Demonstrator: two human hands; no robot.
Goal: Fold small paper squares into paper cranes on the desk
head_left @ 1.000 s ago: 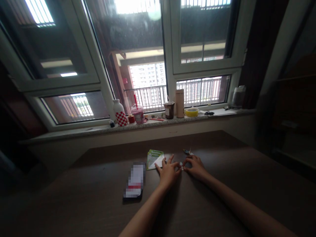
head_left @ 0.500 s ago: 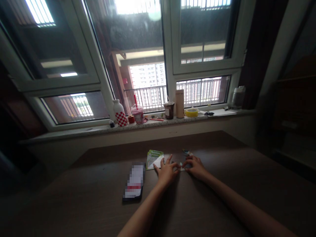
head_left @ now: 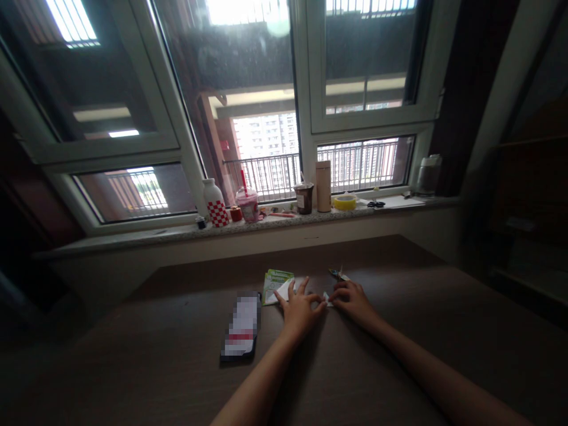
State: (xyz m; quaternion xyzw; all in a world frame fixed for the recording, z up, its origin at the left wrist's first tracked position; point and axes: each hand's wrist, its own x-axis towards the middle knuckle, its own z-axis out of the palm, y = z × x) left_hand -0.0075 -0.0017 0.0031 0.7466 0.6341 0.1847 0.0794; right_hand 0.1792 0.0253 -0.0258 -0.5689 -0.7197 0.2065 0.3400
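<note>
On the brown table (head_left: 177, 331), my left hand (head_left: 302, 309) has its thumb and index finger drawn together at a small white piece (head_left: 326, 298), which looks like paper. Its other fingers are spread over a folded white sheet (head_left: 284, 291) lying on green-and-white printed cards (head_left: 280, 275). From the other side, the closed fingertips of my right hand (head_left: 352, 300) meet the same small piece, hiding part of it. Just beyond the right hand lies a small dark, multicoloured object (head_left: 338, 274) whose kind is unclear.
Left of my hands lies a phone (head_left: 242, 326) with a blurred screen. Along the windowsill (head_left: 177, 235) stand a red-checked bottle (head_left: 216, 204), a pink drink cup (head_left: 247, 205), a dark drink cup (head_left: 304, 198), a tan flask (head_left: 323, 186) and a yellow tape roll (head_left: 345, 203).
The fingers of my right hand have shifted slightly, and more of the small multicoloured object shows beyond them. My left hand stays almost in place.
</note>
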